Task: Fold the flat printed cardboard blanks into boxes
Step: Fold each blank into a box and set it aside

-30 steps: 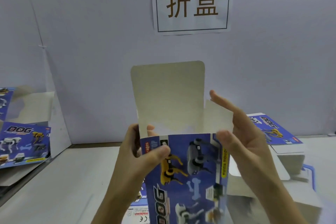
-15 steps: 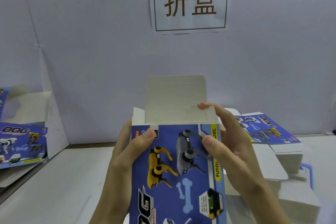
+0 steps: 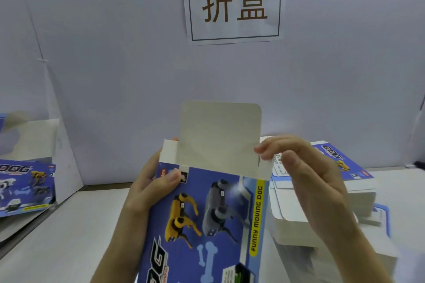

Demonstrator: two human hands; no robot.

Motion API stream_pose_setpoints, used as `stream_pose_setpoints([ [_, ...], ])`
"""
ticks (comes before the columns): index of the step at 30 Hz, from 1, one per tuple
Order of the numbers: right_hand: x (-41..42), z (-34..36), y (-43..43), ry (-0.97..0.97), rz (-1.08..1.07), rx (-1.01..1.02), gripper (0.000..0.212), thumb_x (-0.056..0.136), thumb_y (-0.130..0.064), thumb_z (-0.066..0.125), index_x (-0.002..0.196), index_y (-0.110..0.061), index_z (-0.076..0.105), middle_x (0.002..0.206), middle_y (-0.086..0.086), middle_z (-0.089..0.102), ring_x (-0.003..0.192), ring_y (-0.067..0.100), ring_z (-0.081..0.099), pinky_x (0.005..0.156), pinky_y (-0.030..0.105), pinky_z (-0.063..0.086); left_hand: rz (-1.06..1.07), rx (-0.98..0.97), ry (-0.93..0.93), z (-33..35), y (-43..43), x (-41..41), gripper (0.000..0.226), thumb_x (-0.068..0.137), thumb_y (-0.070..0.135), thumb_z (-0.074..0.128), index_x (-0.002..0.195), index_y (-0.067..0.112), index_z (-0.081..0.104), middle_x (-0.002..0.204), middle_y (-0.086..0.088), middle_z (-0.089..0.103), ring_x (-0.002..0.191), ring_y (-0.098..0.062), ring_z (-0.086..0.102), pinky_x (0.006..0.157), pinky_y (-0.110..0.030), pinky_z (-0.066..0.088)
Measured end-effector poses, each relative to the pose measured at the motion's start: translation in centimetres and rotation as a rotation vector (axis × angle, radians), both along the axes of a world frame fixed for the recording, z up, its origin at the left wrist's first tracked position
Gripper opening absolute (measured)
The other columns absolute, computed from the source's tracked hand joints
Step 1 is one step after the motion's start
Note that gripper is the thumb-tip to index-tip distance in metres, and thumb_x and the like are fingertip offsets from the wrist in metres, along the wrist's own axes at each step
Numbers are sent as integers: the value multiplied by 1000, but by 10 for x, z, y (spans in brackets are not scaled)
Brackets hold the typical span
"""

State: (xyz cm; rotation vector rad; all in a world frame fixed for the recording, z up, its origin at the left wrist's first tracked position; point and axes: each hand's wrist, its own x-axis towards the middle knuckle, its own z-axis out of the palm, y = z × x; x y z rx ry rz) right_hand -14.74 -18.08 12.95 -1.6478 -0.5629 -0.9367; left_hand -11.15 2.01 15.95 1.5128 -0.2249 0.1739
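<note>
Dog-print box is held upright over the counter, top closure in hand. Left hand grips the box's top-left corner, thumb on the front. Right hand is curled at the box's right dust flap; can't tell if it pinches. Lid flap is upright. Next, likely: dust flaps in, then tuck the lid.

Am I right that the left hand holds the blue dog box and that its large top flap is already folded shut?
Not quite. The head view shows the large top flap standing upright and open, with its plain inner side facing the camera, not folded shut. The left hand does hold the blue dog box.
</note>
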Motion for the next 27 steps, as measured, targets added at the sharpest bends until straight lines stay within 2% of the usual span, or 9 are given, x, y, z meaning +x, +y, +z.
stream_pose_setpoints([
  [2,2,-3,2,47,13,-19,28,90,-48,50,89,-27,68,92,-4,68,99,31,55,91,48,40,-3,-51,-17,0,-6,1,42,94,-18,20,79,13,44,30,17,47,34,10,50,50,-7,42],
  [6,6,-7,9,100,30,-6,37,100,-37,34,78,-18,57,77,-12,56,69,0,48,67,11,35,-60,-39,-98,-2,-5,-1,40,93,-21,23,84,11,45,30,20,45,32,9,48,50,-7,41],
  [10,11,-13,21,136,-19,-11,35,98,-30,29,66,-23,41,65,-14,43,60,0,38,60,9,32,-241,-1,-97,-10,1,-1,39,87,-17,35,93,16,55,56,10,69,51,3,64,48,-9,45],
  [13,13,-15,24,192,68,-6,34,93,-27,35,61,-29,44,64,-14,42,61,3,38,63,11,32,-302,-82,-81,-17,5,-7,41,68,3,49,101,23,60,70,5,74,62,-6,70,53,-14,51],
  [16,16,-17,22,130,50,47,35,96,-29,35,64,-23,46,66,-7,46,66,12,42,66,20,34,-241,3,-96,-9,0,-6,31,81,-11,45,89,17,56,56,12,68,51,3,64,49,-7,45],
  [19,16,-18,19,84,63,74,29,91,-41,44,105,-26,65,103,-4,66,97,17,57,85,21,42,-153,58,-153,-12,12,-10,44,97,-13,28,71,20,37,27,26,39,36,15,48,55,-4,41],
  [21,17,-21,22,95,58,7,48,83,-44,53,130,-35,55,132,-12,57,119,4,51,97,17,39,-112,8,-105,-12,14,-9,43,101,-4,30,68,23,29,20,27,25,36,25,40,62,-1,39],
  [24,19,-26,33,92,83,4,55,80,-43,62,134,-42,50,146,-16,45,140,10,35,111,44,37,-145,-13,-174,-6,8,-6,42,96,-14,25,70,17,37,30,27,42,38,16,49,52,-2,40],
  [27,16,-25,42,72,120,76,31,80,-39,64,111,-38,63,126,-15,62,122,20,57,93,55,50,-173,-89,-197,-13,7,-6,19,89,-7,50,94,10,56,57,15,68,54,3,65,48,-6,45],
])
